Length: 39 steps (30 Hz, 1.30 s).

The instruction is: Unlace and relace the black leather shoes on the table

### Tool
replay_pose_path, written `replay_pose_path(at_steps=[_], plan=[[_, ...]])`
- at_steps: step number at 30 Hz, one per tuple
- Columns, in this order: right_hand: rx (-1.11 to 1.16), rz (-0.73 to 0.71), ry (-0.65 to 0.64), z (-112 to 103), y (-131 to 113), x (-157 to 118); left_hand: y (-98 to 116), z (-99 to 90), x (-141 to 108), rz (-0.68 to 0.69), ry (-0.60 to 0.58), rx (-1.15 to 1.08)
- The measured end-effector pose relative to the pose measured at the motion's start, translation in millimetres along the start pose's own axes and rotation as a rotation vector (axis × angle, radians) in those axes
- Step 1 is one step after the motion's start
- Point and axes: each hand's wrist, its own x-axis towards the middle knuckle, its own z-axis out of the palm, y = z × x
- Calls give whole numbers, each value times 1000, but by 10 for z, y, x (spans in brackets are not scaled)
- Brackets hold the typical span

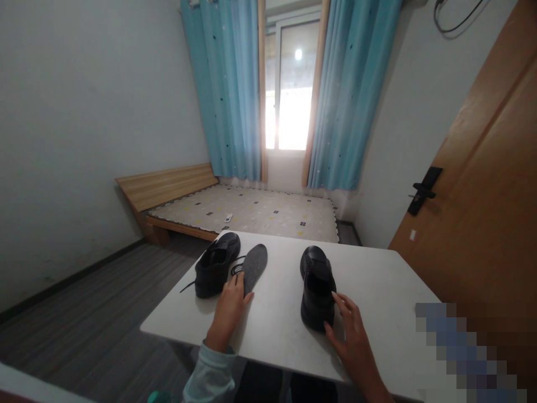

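Note:
On the white table (pixel 277 324), a black shoe (pixel 216 266) with loose laces stands at the left. Beside it lies a grey insole (pixel 255 266). My left hand (pixel 232 299) is at the insole's near end, with fingers over its edge and the thumb on the other side. A second black shoe (pixel 318 288) stands right of the middle, its heel toward me. My right hand (pixel 348 330) is at that shoe's heel, fingers apart, with fingertips touching its right side and the thumb near the back.
Beyond the table is a bed (pixel 260 210) with a small white object (pixel 228 218) on it. Blue curtains (pixel 230 89) hang by the window. A brown door (pixel 474 184) with a black handle is at the right. A blurred patch covers the lower right.

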Motion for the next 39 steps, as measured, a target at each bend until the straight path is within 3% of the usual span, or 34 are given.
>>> replay_pose_path(at_steps=[6,10,18,23,29,33,39], plan=[[-21,-4,-31,38,-5,21,14,13,23,0,36,57],[-31,-14,-32,52,2,24,75,-77,40,-24,29,129],[-32,-21,-22,27,-19,26,520,-342,-58,-69,157,88],[-38,-18,-22,21,-20,26,938,-235,-170,-26,235,-36],[-17,-16,-41,17,2,15,1316,-47,-293,64,187,-102],[-14,-11,-36,16,4,13,1389,50,-328,74,177,-95],[-16,-22,-20,15,1,11,1333,98,-327,40,174,-63]])
